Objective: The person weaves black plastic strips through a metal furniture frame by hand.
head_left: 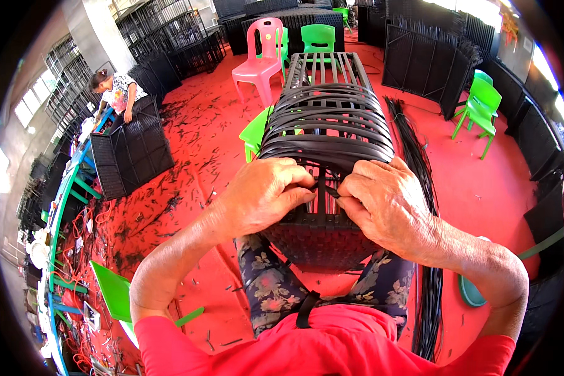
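Nearest, the black frame (364,75) is held lengthwise between knees in floral trousers (266,282), its length running away across the red floor (482,200). Its near end panel (316,247) is already covered in close weave. Just above that panel, a black strip (333,192) is clamped between the thumb and fingers of the right hand (385,200). The thumb and forefinger of the left hand (266,191) are drawn together toward the same strip, but whether it is pinched there cannot be told, as the fingers mask the spot.

Beyond the hands, many loose strands (329,149) are laid across the slats, not yet packed tight; at the far end the slats are left bare. By these signs, the work is judged part done, with most of the weave remaining.

To the right, a long bundle of strips (428,313) is laid on the floor. Farther off, a pink chair (262,67) and dark panels (427,66) are seen, and at left another woven panel (138,153) is held by a co-worker (122,94).
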`<state>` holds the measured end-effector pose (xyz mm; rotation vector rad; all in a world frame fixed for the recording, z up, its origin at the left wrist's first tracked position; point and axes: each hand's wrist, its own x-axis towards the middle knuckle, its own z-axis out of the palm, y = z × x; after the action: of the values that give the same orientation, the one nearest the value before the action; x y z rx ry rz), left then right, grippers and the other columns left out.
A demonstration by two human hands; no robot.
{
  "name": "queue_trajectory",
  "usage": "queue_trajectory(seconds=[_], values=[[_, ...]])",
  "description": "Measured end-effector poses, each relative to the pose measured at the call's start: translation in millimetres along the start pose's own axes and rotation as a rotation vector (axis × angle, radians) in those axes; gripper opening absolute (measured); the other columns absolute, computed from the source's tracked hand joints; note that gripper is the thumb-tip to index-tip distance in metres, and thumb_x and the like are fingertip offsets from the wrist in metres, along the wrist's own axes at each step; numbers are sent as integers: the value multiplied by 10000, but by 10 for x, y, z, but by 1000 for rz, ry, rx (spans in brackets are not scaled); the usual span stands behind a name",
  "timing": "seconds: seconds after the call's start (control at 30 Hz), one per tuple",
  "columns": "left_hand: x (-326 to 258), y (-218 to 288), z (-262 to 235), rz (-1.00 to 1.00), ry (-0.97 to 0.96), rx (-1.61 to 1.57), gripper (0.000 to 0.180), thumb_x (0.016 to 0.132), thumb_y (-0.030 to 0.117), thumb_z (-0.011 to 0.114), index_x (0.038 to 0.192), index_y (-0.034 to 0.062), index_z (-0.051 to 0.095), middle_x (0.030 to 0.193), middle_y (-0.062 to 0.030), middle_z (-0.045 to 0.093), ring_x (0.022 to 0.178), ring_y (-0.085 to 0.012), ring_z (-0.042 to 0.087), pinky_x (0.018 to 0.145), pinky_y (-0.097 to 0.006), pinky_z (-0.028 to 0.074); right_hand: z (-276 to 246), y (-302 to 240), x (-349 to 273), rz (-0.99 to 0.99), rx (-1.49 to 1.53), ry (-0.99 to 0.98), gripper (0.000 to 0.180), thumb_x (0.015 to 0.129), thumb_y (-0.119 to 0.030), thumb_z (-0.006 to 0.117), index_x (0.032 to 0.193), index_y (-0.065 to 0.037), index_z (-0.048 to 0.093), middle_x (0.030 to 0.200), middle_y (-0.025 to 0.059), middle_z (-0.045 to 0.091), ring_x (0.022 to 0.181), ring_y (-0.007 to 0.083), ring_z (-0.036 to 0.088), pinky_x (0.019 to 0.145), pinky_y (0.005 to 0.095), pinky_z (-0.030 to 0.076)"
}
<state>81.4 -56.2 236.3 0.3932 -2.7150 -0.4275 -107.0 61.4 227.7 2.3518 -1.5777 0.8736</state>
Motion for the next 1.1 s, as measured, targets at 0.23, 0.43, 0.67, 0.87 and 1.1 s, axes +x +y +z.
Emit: queue_trajectory(seconds=[0.23,0.43,0.67,0.87,1.1], values=[[-62,-28,-24,-119,10,-222,165,787,87,679,921,-3,649,810,-65,612,760,-165,589,700,-290,464,-15,25,19,93,124,-56,116,767,-179,643,756,-70,604,723,82,563,761,288,591,677,423,419],[-36,-47,-154,-313,-119,-455,117,811,63,675,887,13,601,759,25,559,694,-50,512,633,-231,435,4,-46,174,341,367,-207,195,774,-230,647,741,-39,674,713,152,642,720,340,629,662,437,472],[-83,56,-204,-284,-216,-646,184,830,155,708,808,39,567,743,45,525,683,-36,466,582,-228,398,-64,19,193,338,360,-246,173,763,-205,623,815,-56,694,750,158,649,770,329,639,710,419,487],[-79,176,-113,-324,-126,-402,331,843,273,703,675,35,546,620,55,461,631,-31,418,551,-233,369,-94,121,150,317,564,-324,241,797,-154,638,992,-13,664,799,161,669,767,254,659,700,354,490],[-98,201,-25,-211,-72,-393,274,843,269,687,735,24,627,612,-13,548,610,-69,506,567,-267,415,-153,173,133,398,673,-445,309,856,-100,639,1125,26,552,873,87,663,793,96,611,725,266,489]])
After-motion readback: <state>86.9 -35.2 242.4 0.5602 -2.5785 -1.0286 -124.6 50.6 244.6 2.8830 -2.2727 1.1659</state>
